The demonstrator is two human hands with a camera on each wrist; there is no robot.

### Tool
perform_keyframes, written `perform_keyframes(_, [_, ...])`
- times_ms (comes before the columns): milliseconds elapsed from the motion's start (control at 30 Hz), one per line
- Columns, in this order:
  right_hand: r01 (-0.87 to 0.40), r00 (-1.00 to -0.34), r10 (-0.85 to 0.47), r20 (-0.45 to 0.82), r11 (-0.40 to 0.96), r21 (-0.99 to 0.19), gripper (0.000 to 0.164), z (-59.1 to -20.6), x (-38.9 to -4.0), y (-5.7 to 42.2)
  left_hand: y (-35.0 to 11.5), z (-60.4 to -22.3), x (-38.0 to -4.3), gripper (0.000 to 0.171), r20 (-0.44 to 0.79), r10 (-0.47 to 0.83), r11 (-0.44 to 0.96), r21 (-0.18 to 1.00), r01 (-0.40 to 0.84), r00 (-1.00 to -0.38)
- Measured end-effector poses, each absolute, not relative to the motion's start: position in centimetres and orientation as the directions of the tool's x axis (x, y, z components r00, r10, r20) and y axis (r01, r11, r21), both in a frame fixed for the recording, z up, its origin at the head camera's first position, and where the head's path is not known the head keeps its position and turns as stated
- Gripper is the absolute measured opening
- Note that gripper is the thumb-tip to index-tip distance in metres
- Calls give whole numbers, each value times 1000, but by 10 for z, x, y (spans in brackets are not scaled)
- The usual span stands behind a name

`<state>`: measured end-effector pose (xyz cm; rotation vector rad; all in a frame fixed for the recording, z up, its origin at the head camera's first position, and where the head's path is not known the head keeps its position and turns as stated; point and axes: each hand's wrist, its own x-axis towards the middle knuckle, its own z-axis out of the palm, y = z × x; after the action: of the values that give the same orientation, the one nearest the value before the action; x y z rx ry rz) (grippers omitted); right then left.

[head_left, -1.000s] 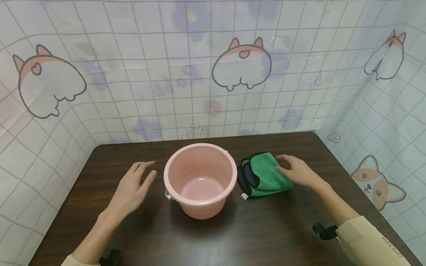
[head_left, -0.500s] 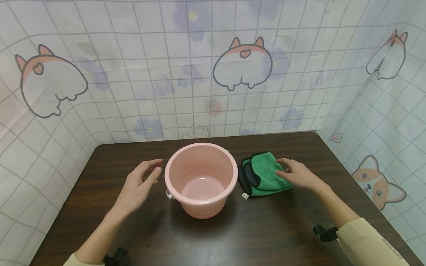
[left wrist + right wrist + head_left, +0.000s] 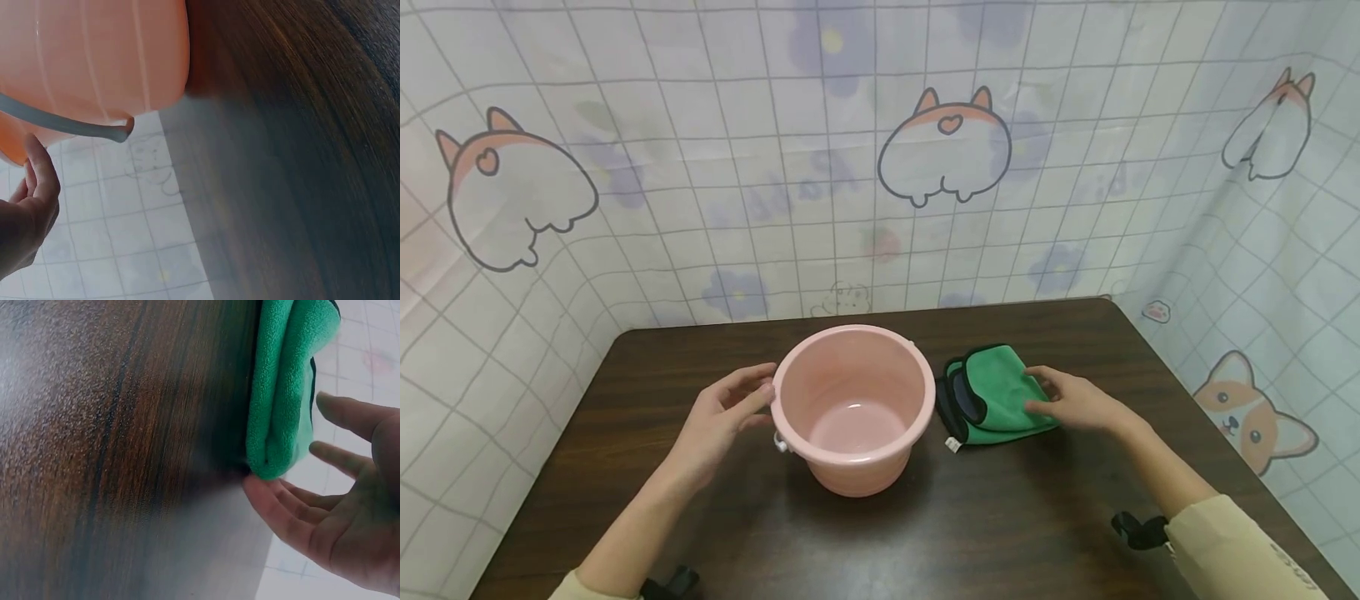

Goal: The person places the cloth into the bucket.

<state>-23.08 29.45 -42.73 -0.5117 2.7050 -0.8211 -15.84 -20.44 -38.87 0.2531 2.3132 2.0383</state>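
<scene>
A pink bucket (image 3: 857, 479) stands upright on the table. In the left wrist view its grey handle (image 3: 69, 125) hangs along the side. My left hand (image 3: 722, 421) is at the bucket's left rim, fingers slightly bent and thumb tip at the rim; whether it touches cannot be made out. A folded green towel (image 3: 1003, 392) with black edging and a white tag lies right of the bucket. My right hand (image 3: 1078, 404) is at the towel's right edge. In the right wrist view its fingers (image 3: 281, 515) reach the fold's underside, while the thumb stays apart from the towel.
The dark wooden table (image 3: 865, 562) runs back to a white checked curtain (image 3: 737, 167) printed with cartoon dogs, which also hangs along both sides. Black straps (image 3: 1138, 531) show near both wrists.
My left hand has moved right, up to the bucket's rim. My right hand has shifted slightly down, with its fingers and thumb spread a little wider. Bucket and towel have stayed put.
</scene>
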Motion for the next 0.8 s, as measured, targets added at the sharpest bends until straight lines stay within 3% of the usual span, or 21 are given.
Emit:
perform_keyframes(233, [-183,-884,-413,-222,739,-648,44,-429,-234,297,-204,-390,-161,56,9,185,49,999,18,-983])
perform_keyframes(800, [-183,-919,-385,-87,610,-771,32,-433,-239,294,-202,-385,-168,50,-59,278,-181,977,-113,-959])
